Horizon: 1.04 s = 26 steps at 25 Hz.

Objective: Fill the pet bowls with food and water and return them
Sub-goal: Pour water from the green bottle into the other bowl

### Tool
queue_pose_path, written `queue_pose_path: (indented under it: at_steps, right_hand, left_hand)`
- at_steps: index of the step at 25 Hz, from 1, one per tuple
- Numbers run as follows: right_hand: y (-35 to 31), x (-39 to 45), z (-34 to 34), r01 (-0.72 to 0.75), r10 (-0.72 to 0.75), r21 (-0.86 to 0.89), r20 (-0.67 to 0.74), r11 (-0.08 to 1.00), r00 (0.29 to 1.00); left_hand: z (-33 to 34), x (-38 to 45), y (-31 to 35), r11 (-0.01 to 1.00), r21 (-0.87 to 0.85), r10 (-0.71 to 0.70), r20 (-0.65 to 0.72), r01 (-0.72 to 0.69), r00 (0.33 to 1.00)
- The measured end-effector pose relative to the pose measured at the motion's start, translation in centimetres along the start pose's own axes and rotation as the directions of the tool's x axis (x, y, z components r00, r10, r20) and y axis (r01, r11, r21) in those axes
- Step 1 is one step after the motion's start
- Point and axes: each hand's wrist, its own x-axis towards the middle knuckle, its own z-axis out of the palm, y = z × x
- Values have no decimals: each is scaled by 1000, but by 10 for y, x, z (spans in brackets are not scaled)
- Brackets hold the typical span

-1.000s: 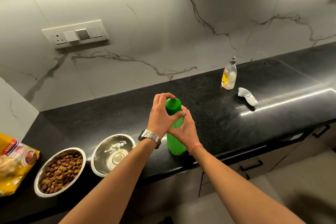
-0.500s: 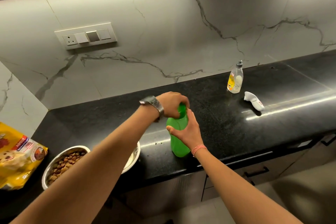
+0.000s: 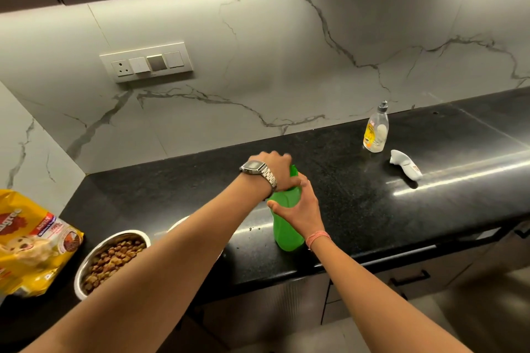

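Bottle: green bottle (image 3: 287, 223) stands upright on the black countertop (image 3: 358, 198), near its front edge, between both hands.
Left hand: left hand (image 3: 274, 170) sits on top of the bottle, fingers curled down round the cap so that only a sliver of green shows beside the knuckles; a metal wristwatch (image 3: 258, 172) is on the wrist.
Right hand: right hand (image 3: 301, 206) grips the bottle's upper body from the right side, thumb across the front, fingers wrapped behind; a pink band (image 3: 317, 237) circles the wrist.
Food bowl: steel bowl (image 3: 110, 262) holding brown kibble rests on the counter at the left, partly crossed by the left forearm.
Second bowl: second steel bowl (image 3: 177, 222) lies just right of the first, almost wholly hidden under the forearm; what it holds cannot be told.
Food bag: yellow pet food bag (image 3: 31, 243) lies at the far left, beside the kibble bowl.
Far right: clear dish soap bottle (image 3: 376, 132) stands upright near the marble wall, with a small white object (image 3: 405, 165) lying just in front of it.
Wall: switch panel (image 3: 147, 61) is mounted on the marble backsplash above the counter.
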Motion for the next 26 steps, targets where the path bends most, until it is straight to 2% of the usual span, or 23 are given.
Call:
queue_pose_path:
  at_steps: [1, 3, 4, 5, 7, 9, 12, 15, 21, 26]
  right_hand:
    - [0, 0, 0, -1, 1, -4, 0, 1000, 1000]
    - [0, 0, 4, 0, 0, -9, 5, 1000, 1000]
    - [-2, -1, 7, -4, 4, -15, 5, 1000, 1000]
    - [-2, -1, 8, -17, 18, -14, 4, 1000, 1000]
    - [-2, 0, 8, -43, 43, -2, -1, 999, 999]
    - [1, 1, 4, -61, 61, -43, 10, 997, 998]
    - [4, 5, -1, -93, 94, -99, 13, 991, 995]
    - [6, 11, -3, -81, 88, -114, 55, 990, 995]
    - [11, 14, -11, -89, 92, -30, 117, 996, 989]
    - [7, 14, -10, -80, 70, 59, 160, 995, 985]
  left_hand:
    - [8, 0, -1, 1000, 21, -5, 49, 4, 999]
    - [17, 0, -2, 995, -93, 36, 137, -23, 990]
    - [18, 1, -2, 988, -154, 28, 137, -7, 990]
    - [22, 0, 2, 981, -193, 13, 95, 6, 995]
    - [40, -4, 16, 976, -216, -40, -124, 13, 991]
    - [55, -10, 29, 978, -207, -40, -321, -29, 946]
    - [62, -4, 24, 960, -274, -69, -436, -59, 897]
    - [64, 1, 21, 957, -278, -64, -469, -78, 881]
    - [72, 6, 15, 948, -299, -62, -513, -110, 856]
    - [69, 8, 3, 943, -269, 47, -471, -194, 881]
